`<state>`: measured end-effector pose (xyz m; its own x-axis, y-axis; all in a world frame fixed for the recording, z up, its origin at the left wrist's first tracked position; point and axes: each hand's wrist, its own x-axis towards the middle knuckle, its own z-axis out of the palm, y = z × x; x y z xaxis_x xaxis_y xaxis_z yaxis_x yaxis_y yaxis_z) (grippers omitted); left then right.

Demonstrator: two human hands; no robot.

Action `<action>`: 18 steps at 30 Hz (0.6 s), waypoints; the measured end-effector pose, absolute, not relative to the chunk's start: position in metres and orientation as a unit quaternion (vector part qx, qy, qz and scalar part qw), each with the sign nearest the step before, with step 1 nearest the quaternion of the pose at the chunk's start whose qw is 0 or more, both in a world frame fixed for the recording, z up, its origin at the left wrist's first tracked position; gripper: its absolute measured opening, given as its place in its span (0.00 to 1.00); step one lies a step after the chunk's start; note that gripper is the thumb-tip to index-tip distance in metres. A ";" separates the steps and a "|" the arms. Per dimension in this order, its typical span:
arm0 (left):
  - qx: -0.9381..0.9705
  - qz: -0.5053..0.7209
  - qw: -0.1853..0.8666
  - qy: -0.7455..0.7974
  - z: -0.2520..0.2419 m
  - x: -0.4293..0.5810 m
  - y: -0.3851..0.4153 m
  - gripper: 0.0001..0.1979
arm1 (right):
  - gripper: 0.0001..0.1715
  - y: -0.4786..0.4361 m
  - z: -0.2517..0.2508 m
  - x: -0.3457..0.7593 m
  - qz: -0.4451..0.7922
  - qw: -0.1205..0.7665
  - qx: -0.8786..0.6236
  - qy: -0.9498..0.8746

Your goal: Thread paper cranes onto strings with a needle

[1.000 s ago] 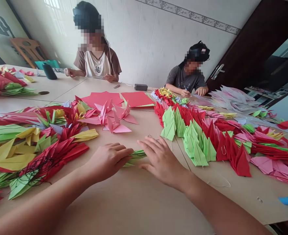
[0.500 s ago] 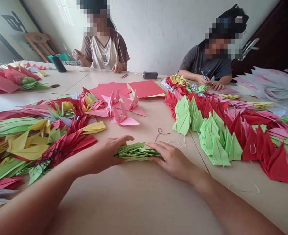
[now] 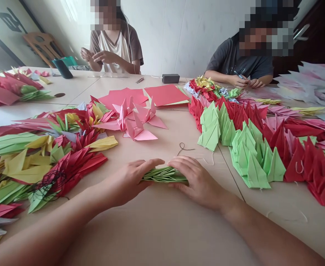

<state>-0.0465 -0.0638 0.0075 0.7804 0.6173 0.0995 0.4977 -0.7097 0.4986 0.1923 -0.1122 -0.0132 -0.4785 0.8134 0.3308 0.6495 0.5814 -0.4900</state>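
Note:
A stack of green folded origami paper pieces (image 3: 166, 174) lies on the table in front of me, its layers pressed close. My left hand (image 3: 133, 177) is closed around the left end, thumb over the top. From the right, my right hand (image 3: 197, 179) grips the other end, fingers on the far side and thumb on the near side. Both ends of the stack are hidden by my hands. Just beyond lies a dark looped thread (image 3: 183, 147). Pink folded paper cranes (image 3: 137, 127) stand farther back.
Heaped red, yellow and green folded pieces (image 3: 40, 159) spread at left, with tangled black thread (image 3: 51, 181). Green pieces (image 3: 251, 159) and red pieces (image 3: 303, 159) stand at right. Red paper sheets (image 3: 166, 96) lie behind. Two people sit across the table; one holds a pen (image 3: 239, 75).
My left hand has moved right and both hands now cover more of the green stack. The person at the far left has raised a second hand towards the first. The view has shifted slightly.

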 end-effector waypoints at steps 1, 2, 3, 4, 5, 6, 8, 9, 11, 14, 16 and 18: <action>0.918 0.137 0.226 0.297 0.007 -0.046 -0.065 0.23 | 0.16 -0.112 -0.012 0.191 0.152 0.282 -0.433 -0.843; 0.917 0.145 0.225 0.294 0.006 -0.045 -0.065 0.22 | 0.14 -0.113 -0.012 0.191 0.151 0.290 -0.436 -0.839; 0.915 0.153 0.226 0.297 0.005 -0.045 -0.065 0.22 | 0.14 -0.113 -0.011 0.190 0.150 0.295 -0.438 -0.836; 0.912 0.158 0.230 0.302 0.004 -0.044 -0.065 0.23 | 0.16 -0.113 -0.011 0.190 0.150 0.298 -0.439 -0.834; 0.908 0.160 0.235 0.308 0.003 -0.044 -0.065 0.23 | 0.17 -0.114 -0.012 0.189 0.151 0.297 -0.441 -0.833; 0.906 0.158 0.240 0.311 0.002 -0.044 -0.065 0.24 | 0.18 -0.114 -0.012 0.188 0.152 0.295 -0.444 -0.832; 0.899 0.153 0.256 0.320 0.001 -0.043 -0.065 0.25 | 0.16 -0.114 -0.013 0.187 0.156 0.294 -0.449 -0.829; 0.892 0.158 0.269 0.328 0.001 -0.043 -0.065 0.26 | 0.14 -0.114 -0.013 0.186 0.156 0.298 -0.452 -0.826; 0.862 0.187 0.315 0.349 0.004 -0.043 -0.066 0.29 | 0.10 -0.114 -0.012 0.185 0.154 0.315 -0.460 -0.816; 0.791 0.246 0.418 0.373 0.010 -0.044 -0.066 0.32 | 0.07 -0.115 -0.008 0.185 0.141 0.348 -0.474 -0.796; 0.748 0.273 0.469 0.383 0.013 -0.044 -0.065 0.30 | 0.04 -0.115 -0.007 0.186 0.125 0.373 -0.480 -0.784; 0.703 0.295 0.509 0.399 0.016 -0.042 -0.065 0.27 | 0.04 -0.115 -0.007 0.187 0.104 0.397 -0.480 -0.775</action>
